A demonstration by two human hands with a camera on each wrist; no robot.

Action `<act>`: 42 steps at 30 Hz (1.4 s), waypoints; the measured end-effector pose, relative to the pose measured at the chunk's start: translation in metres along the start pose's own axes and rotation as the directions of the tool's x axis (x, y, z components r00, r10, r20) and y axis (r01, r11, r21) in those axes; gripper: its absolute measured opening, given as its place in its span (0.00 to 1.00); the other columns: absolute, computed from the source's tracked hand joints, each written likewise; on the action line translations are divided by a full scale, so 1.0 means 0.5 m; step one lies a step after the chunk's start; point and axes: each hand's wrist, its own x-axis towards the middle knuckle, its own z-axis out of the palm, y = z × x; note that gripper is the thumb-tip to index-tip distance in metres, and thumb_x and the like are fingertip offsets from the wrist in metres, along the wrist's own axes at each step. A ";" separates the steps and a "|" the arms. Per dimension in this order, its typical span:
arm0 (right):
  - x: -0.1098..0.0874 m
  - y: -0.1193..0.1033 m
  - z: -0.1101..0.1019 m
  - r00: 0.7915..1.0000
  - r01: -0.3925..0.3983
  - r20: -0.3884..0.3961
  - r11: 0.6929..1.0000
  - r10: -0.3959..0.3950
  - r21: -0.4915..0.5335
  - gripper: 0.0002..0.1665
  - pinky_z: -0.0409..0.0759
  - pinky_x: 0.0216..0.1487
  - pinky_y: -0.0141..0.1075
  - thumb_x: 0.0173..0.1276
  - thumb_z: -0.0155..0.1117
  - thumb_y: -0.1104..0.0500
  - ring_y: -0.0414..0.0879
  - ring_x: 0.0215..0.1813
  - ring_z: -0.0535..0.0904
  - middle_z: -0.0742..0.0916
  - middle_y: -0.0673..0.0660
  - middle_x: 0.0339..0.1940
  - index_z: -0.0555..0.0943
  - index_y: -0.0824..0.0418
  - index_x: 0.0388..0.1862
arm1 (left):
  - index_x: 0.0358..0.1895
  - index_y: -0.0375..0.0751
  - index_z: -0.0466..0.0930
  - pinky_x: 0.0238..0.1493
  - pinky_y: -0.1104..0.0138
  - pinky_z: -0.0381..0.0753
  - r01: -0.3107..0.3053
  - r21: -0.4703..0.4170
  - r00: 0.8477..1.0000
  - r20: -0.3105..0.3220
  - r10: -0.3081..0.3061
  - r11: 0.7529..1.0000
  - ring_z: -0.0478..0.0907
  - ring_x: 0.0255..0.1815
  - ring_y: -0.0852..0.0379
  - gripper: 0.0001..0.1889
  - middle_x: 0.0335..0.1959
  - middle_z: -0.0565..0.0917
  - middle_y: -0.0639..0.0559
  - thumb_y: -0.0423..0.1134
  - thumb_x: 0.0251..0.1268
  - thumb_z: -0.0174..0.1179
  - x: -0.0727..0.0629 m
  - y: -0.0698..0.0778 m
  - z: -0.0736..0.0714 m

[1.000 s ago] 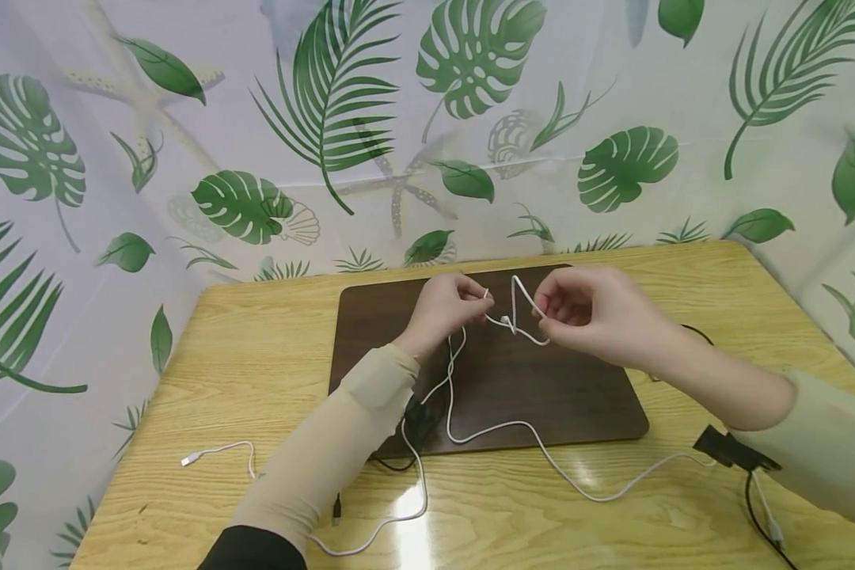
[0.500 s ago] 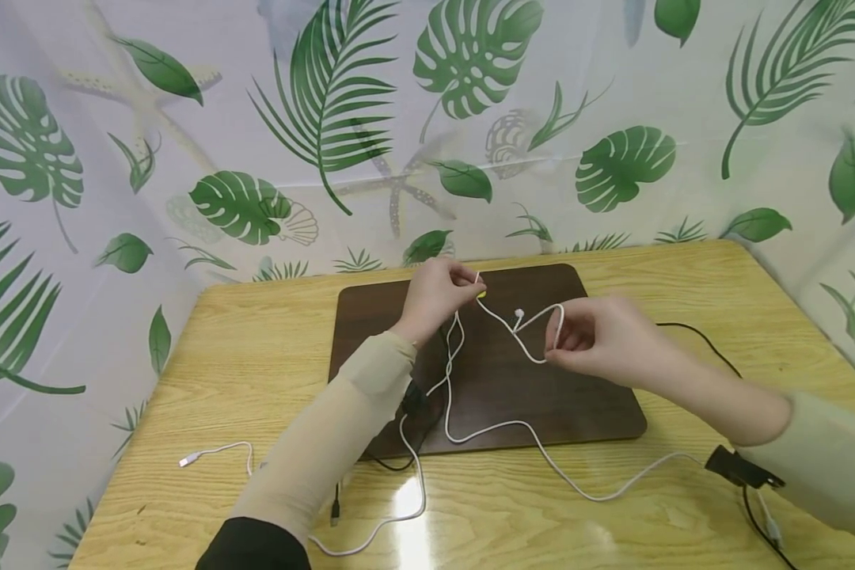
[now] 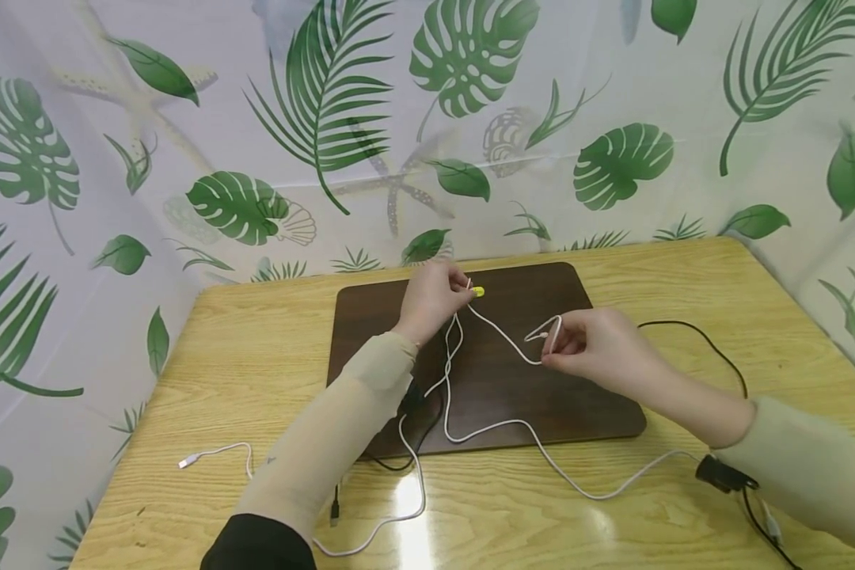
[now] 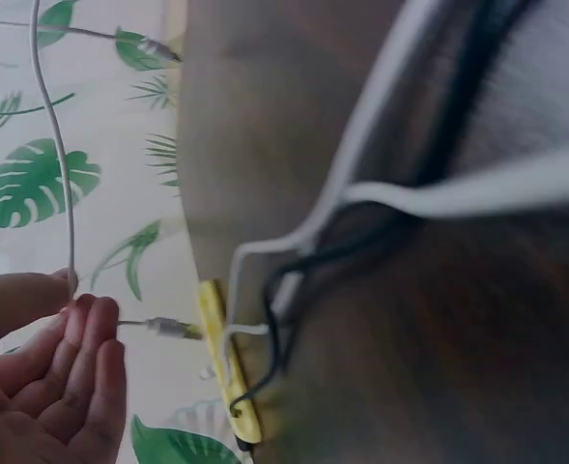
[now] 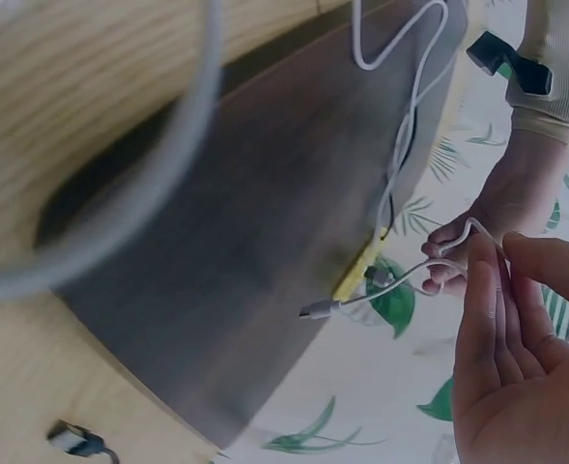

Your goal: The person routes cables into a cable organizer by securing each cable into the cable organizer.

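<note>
A white USB charging cable [image 3: 502, 332] spans my two hands above the dark brown board. My left hand [image 3: 435, 301] pinches it between thumb and fingers near the board's far edge; in the left wrist view that hand [image 4: 57, 377] has the cable rising from its fingertips. My right hand [image 3: 609, 344] holds the bent end between thumb and fingertips, and the loose plug [image 5: 321, 310] hangs beside it in the right wrist view. Close to the left fingertips is a yellow strip [image 4: 228, 362], with white and dark cables running to it and another metal plug [image 4: 173, 328] at its side.
The brown board [image 3: 527, 396] lies on a wood-grain table [image 3: 256, 356]. White and black cables [image 3: 598, 497] trail across it. A white plug [image 3: 188, 461] lies at left, a black plug [image 3: 335, 511] near the front. A leaf-patterned cloth [image 3: 506, 198] hangs behind.
My left hand has shifted slightly up and left, the right hand downward. The cable between them has straightened, its loop and plug drawn toward the right hand. The yellow strip has come into view.
</note>
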 end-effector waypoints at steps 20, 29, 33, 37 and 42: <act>-0.023 0.044 0.030 0.985 -0.131 0.135 0.977 0.109 0.166 0.06 0.84 0.34 0.30 0.62 0.78 0.67 0.36 0.30 0.87 0.93 0.55 0.30 0.86 0.65 0.32 | 0.37 0.39 0.91 0.38 0.67 0.77 0.088 0.196 0.979 0.166 -0.121 0.977 0.79 0.33 0.58 0.07 0.38 0.93 0.48 0.39 0.64 0.74 -0.012 -0.020 0.018; -0.029 0.056 0.034 0.972 -0.186 0.194 0.941 0.134 0.283 0.05 0.89 0.36 0.37 0.66 0.72 0.70 0.37 0.31 0.89 0.93 0.59 0.32 0.85 0.72 0.38 | 0.39 0.37 0.90 0.40 0.67 0.76 0.085 0.168 0.974 0.192 -0.117 0.982 0.75 0.32 0.58 0.06 0.32 0.88 0.51 0.36 0.63 0.73 -0.022 -0.023 0.021; -0.030 0.055 0.033 0.968 -0.199 0.205 0.939 0.144 0.282 0.06 0.89 0.37 0.37 0.66 0.72 0.69 0.37 0.31 0.89 0.93 0.58 0.32 0.85 0.72 0.39 | 0.35 0.37 0.90 0.38 0.68 0.72 0.081 0.149 0.985 0.142 -0.103 0.986 0.73 0.31 0.58 0.06 0.26 0.81 0.56 0.37 0.62 0.74 -0.017 -0.023 0.023; -0.027 0.054 0.035 0.970 -0.194 0.200 0.937 0.139 0.291 0.07 0.89 0.36 0.36 0.67 0.72 0.68 0.38 0.31 0.89 0.92 0.57 0.31 0.85 0.73 0.39 | 0.42 0.36 0.92 0.45 0.64 0.81 0.109 0.090 0.990 0.078 -0.116 0.990 0.81 0.35 0.56 0.10 0.32 0.89 0.51 0.38 0.63 0.76 -0.011 -0.020 0.022; -0.018 0.048 0.041 0.974 -0.188 0.182 0.932 0.136 0.309 0.08 0.90 0.37 0.36 0.69 0.72 0.68 0.36 0.32 0.89 0.93 0.61 0.34 0.85 0.75 0.41 | 0.48 0.37 0.92 0.50 0.59 0.86 0.120 -0.003 0.993 0.004 -0.120 0.993 0.90 0.44 0.50 0.13 0.41 0.94 0.46 0.37 0.62 0.76 -0.004 -0.018 0.022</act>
